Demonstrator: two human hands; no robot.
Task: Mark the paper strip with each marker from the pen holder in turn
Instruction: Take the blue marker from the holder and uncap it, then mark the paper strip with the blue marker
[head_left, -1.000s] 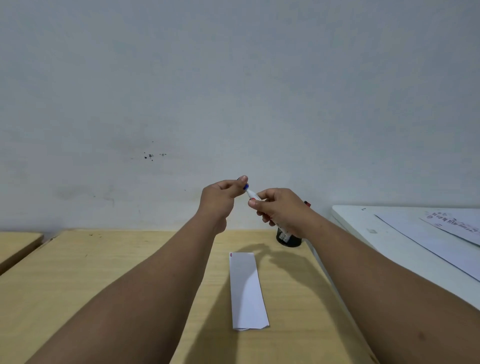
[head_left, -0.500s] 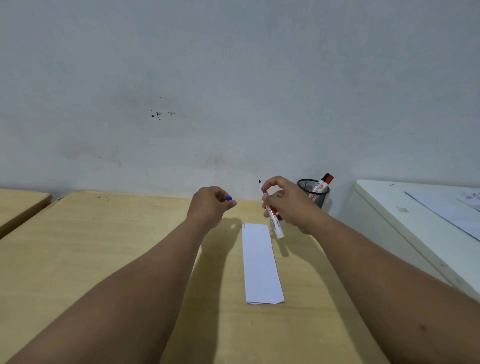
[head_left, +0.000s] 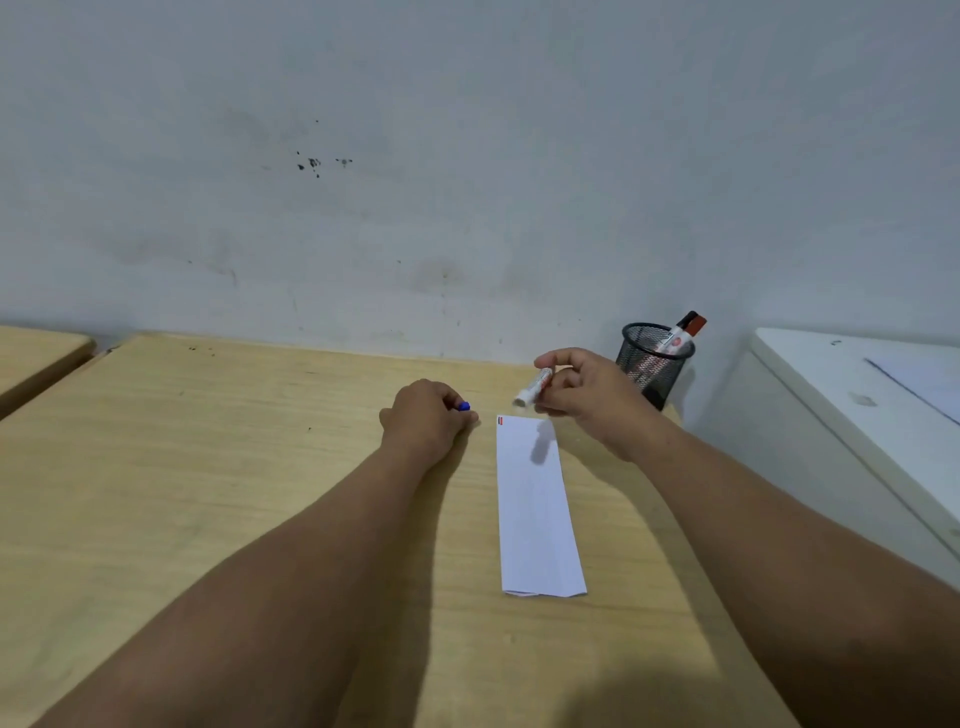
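- Cap (head_left: 464, 406) now pulled off, kept pinched in the closed left hand (head_left: 423, 415), lowered to the worktop (head_left: 208, 467).
- Marker (head_left: 534, 387) gripped by the right hand (head_left: 587, 389), brought down over the strip (head_left: 535, 514) — the next mark can be made.

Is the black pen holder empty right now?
No, one marker with a red cap leans inside the pen holder.

A pale grey-white wall (head_left: 467, 156) fills the upper half of the view, scuffed, with a cluster of small dark specks (head_left: 314, 165) left of its middle; below the wall stands a light wooden table (head_left: 208, 493); left of that table, the corner of a second wooden surface (head_left: 36, 358); right of it, a white cabinet (head_left: 831, 405); light is soft and even.
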